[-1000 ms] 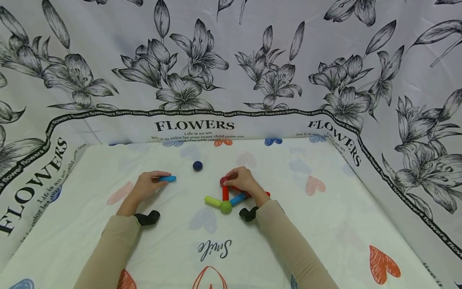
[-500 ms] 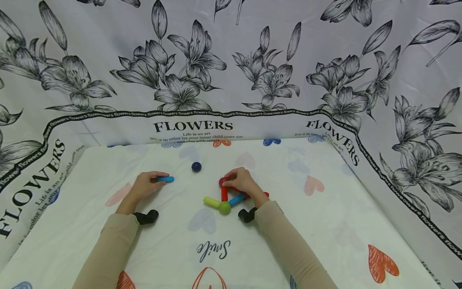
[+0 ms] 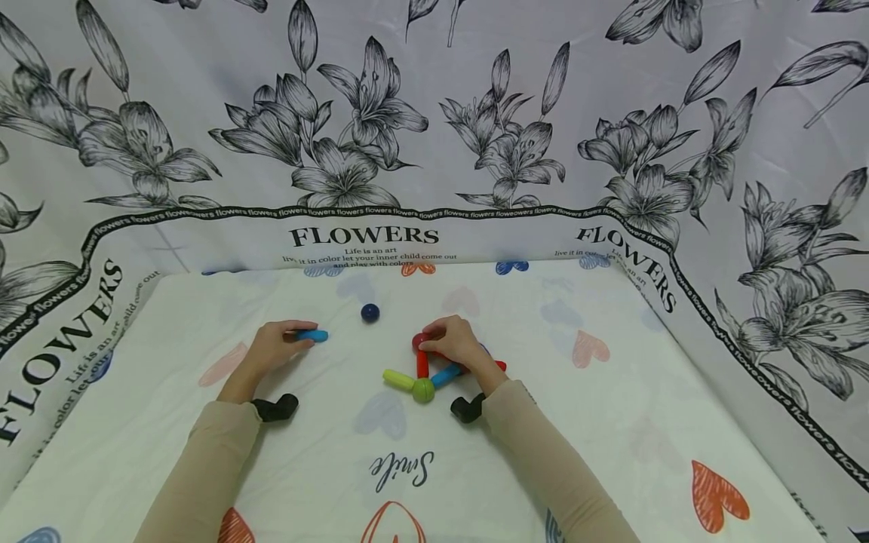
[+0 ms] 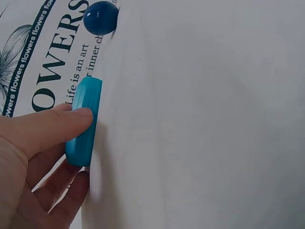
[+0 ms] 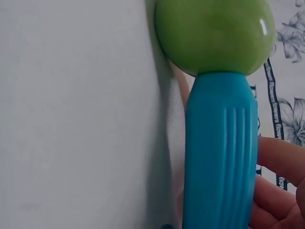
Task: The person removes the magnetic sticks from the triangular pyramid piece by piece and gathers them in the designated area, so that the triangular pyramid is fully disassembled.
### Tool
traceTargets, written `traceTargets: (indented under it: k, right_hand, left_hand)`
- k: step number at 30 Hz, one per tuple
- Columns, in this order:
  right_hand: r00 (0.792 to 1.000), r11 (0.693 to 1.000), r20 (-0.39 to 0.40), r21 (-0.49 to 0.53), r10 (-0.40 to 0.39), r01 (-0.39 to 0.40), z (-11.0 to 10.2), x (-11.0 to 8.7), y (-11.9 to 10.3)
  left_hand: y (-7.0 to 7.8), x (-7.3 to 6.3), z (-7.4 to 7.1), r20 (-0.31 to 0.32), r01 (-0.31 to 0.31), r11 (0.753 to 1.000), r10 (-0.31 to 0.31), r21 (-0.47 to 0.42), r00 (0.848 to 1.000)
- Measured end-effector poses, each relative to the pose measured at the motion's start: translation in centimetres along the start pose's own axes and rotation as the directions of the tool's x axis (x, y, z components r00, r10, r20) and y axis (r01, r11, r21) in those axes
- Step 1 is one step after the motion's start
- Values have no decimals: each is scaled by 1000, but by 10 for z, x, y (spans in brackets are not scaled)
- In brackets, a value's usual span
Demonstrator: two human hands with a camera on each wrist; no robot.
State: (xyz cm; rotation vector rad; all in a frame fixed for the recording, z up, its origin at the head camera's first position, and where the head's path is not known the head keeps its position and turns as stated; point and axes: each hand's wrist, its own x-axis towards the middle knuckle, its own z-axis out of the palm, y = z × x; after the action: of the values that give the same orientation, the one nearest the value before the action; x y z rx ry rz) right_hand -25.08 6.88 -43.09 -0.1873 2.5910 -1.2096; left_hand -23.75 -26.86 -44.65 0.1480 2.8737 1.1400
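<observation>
Between thumb and fingertips, my left hand (image 3: 273, 348) pinches a short blue plastic rod (image 3: 319, 335). In the left wrist view the rod (image 4: 86, 124) is ribbed, with tapered ends. My right hand (image 3: 456, 339) pinches a red ball (image 3: 418, 342) on a joined figure of rods and balls. From that ball a red rod (image 3: 422, 364) runs down to a green ball (image 3: 423, 390). A yellow-green rod (image 3: 397, 379) and a second blue rod (image 3: 446, 375) also meet the green ball. Another red piece (image 3: 501, 366) shows past the right wrist; the hand hides the parts between.
A loose dark blue ball (image 3: 370, 312) lies on the cloth beyond and between the hands. The white tablecloth (image 3: 326, 467) has printed hearts and lettering. A flower-printed curtain (image 3: 475, 234) stands at the back and sides. Each wrist carries a black camera mount (image 3: 277, 408).
Both hands keep their holds in nearly the same places. The right wrist has shifted very slightly, and a bit of blue now shows behind it.
</observation>
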Motion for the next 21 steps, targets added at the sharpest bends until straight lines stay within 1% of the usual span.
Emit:
traceTargets:
  k: [8, 10, 12, 14, 18, 19, 21]
  right_hand:
    - [999, 999, -27, -9, -32, 32, -2, -4, -1]
    - [999, 999, -37, 0, -35, 35, -3, -6, -1]
    - [998, 999, -46, 4, -42, 42, -5, -8, 0]
    - [997, 999, -56, 7, -54, 54, -6, -10, 0]
    - [994, 996, -70, 23, -90, 91, -9, -17, 0]
    - [992, 994, -71, 28, -100, 102, -10, -19, 0]
    - [990, 992, -81, 34, -117, 120, -10, -23, 1]
  left_hand:
    - [5, -6, -2, -31, 22, 1000, -21, 10, 999]
    - [8, -9, -2, -43, 10, 1000, -9, 25, 999]
    - [11, -12, -2, -68, -21, 999, 24, 38, 997]
    - [15, -15, 0, -108, -76, 996, 81, 47, 991]
    - [24, -19, 6, -181, -186, 981, 192, 52, 965]
    - [27, -19, 8, -191, -204, 977, 211, 57, 959]
    - [33, -21, 12, -199, -227, 973, 232, 48, 952]
